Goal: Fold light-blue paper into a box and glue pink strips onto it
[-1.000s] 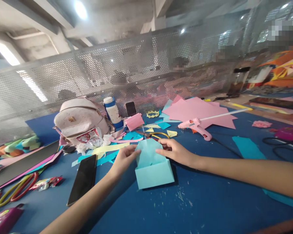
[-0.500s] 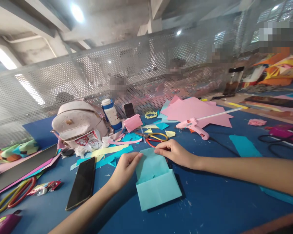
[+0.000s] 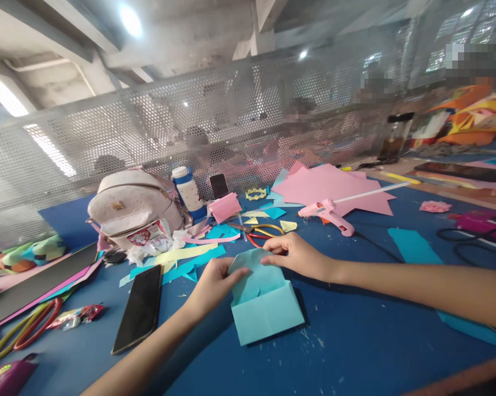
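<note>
A folded light-blue paper envelope (image 3: 268, 314) is in front of me, its pocket toward me and its flap pointing away. My left hand (image 3: 215, 283) pinches the flap's left edge, thumb on top and fingers underneath. On the flap's far right edge, my right hand (image 3: 299, 257) has a pinch grip with thumb and fingertips. Just beyond the hands lie scissors (image 3: 273, 231) with red and yellow handles. To the left of my left hand is a black smartphone (image 3: 139, 308), flat on the blue table (image 3: 347, 335).
A pink glue gun (image 3: 328, 214) rests beyond my right hand, its cord trailing right. Pink paper sheets (image 3: 326, 184), paper scraps (image 3: 190, 264), a pale backpack (image 3: 136, 203) and a bottle (image 3: 189, 192) stand farther back before a perforated metal screen (image 3: 231, 126). More scissors (image 3: 29, 333) lie left.
The envelope's near edge has shifted slightly away from me. My left thumb has moved farther over the flap; my right hand keeps its hold with little movement.
</note>
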The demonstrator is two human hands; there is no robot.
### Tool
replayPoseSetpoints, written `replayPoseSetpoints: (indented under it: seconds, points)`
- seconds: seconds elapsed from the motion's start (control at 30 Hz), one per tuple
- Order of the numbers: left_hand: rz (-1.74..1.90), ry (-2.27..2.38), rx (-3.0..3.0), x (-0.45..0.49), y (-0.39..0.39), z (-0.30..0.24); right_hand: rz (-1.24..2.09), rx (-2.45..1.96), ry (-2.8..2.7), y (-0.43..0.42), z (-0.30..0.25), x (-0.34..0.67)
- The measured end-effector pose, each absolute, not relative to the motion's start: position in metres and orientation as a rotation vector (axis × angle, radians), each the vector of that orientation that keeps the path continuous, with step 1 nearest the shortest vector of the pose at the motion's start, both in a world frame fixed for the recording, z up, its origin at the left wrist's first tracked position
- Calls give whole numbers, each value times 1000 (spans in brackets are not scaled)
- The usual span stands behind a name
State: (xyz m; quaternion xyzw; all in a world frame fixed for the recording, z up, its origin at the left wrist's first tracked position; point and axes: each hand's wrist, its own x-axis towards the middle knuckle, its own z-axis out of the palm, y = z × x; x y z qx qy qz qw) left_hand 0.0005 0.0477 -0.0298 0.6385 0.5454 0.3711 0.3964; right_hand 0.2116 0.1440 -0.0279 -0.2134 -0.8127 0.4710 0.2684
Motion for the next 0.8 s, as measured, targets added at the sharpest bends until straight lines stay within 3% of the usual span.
replayPoseSetpoints:
  seconds: [0.37, 0.6, 0.8]
  points:
    - [1049, 1423, 1599, 2, 46, -23, 1271, -574, -2193, 146, -29, 211]
    - [871, 1373, 1651, 0, 50, -31, 1103, -557, -2210, 146, -24, 214]
    - [866, 1533, 1695, 1, 45, -26, 1180, -548, -2302, 148, -29, 212]
